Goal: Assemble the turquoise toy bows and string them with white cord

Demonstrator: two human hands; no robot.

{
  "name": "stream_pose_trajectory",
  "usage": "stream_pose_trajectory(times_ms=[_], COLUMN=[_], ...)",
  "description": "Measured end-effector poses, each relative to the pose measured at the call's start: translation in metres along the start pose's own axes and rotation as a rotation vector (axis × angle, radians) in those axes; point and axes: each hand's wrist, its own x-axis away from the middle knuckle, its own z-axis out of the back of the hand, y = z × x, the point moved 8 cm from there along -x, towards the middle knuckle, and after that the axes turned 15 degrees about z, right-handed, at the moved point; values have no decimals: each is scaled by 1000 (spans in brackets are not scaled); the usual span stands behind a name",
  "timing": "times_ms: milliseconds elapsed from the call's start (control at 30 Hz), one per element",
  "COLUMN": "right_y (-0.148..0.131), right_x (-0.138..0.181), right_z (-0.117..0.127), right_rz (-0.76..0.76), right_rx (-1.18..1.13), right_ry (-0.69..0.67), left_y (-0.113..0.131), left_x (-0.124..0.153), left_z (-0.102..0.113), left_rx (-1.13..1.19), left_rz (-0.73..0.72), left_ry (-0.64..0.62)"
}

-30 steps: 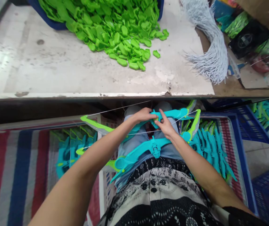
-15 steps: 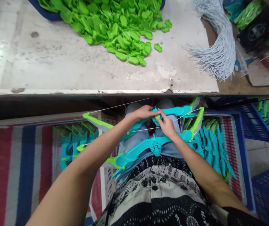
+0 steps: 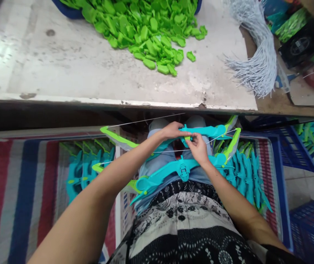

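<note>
Across my lap lie two turquoise toy bows with lime-green tips and white strings. My left hand (image 3: pixel 173 130) grips the farther toy bow (image 3: pixel 207 131) near its middle, fingers closed. At that same middle, my right hand (image 3: pixel 200 147) pinches a small green plastic piece (image 3: pixel 187 138) against the bow; its exact seating is hidden by the fingers. The nearer toy bow (image 3: pixel 159 174) rests against my waist, and its central turquoise mount (image 3: pixel 183 170) shows uncovered.
On the white tabletop (image 3: pixel 71 69) ahead, green plastic pieces (image 3: pixel 148 36) spill from a blue container. A bundle of white strings (image 3: pixel 265 66) lies to their right. Blue crates (image 3: pixel 281 176) and more turquoise bows (image 3: pixel 84 172) flank my legs.
The view has shifted slightly, so the table's contents sit a little farther right. Both hands stay at the farther bow's middle, the right hand's fingers moved slightly around the green piece.
</note>
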Motion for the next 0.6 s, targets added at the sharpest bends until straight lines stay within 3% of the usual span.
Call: stream_pose_trajectory(times_ms=[433, 533, 600], right_y=[9, 4, -7], right_x=[-9, -16, -22], right_z=[-10, -7, -5], right_rz=[-160, -179, -141], right_rx=[-152, -15, 217], right_ry=[15, -77, -241], left_y=[-2, -4, -2], left_x=[0, 1, 3], left_z=[3, 3, 5], left_rx=[-235, -252, -262], left_rz=[-57, -20, -29], left_ry=[101, 115, 157])
